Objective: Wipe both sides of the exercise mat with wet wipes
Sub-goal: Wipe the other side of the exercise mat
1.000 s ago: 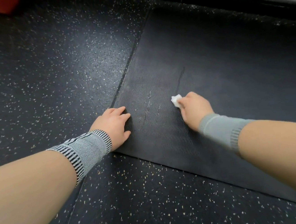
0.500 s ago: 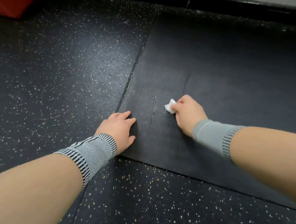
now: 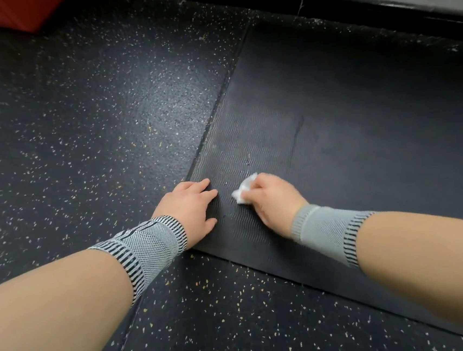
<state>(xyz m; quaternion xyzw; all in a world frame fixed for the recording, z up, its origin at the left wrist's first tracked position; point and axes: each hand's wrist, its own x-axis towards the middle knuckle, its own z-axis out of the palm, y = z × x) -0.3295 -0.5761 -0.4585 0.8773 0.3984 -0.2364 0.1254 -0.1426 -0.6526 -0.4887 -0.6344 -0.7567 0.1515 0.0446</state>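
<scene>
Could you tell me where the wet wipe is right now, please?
In the head view, the wet wipe is bunched in the right hand, against the mat near its corner, beside the left hand.

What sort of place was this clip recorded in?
Most likely a gym: black speckled rubber floor, a black ridged exercise mat laid on it, and a red padded block at the far left corner.

black ribbed rubber exercise mat (image 3: pixel 346 113) flat on speckled dark rubber floor (image 3: pixel 92 118) | left hand (image 3: pixel 191 210) on mat's near-left corner | right hand (image 3: pixel 275 199) just right of it, crumpled white wet wipe (image 3: pixel 244 193) between them | red block (image 3: pixel 8 13) far left
</scene>
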